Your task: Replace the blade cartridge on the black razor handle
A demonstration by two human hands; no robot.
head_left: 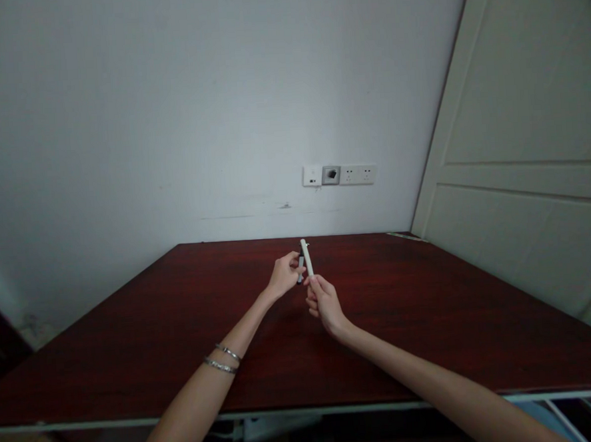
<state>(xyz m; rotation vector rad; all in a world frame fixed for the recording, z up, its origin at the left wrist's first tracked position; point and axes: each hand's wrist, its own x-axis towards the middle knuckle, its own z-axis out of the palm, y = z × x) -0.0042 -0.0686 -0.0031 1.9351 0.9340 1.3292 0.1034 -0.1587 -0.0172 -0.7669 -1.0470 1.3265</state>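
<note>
Both my arms reach out over a dark red wooden table (157, 336). My right hand (324, 304) is closed around the lower end of a slim white stick-like object (306, 256), which stands nearly upright. My left hand (285, 275) pinches a small grey piece (301, 267) right beside the white object, touching it. I cannot make out what the white object or the grey piece is. Two silver bangles (224, 359) sit on my left forearm.
The table butts against a white wall with a row of sockets (339, 175) above its far edge. A pale door (522, 154) stands along the table's right side. A thin light strip (407, 236) lies at the far right corner.
</note>
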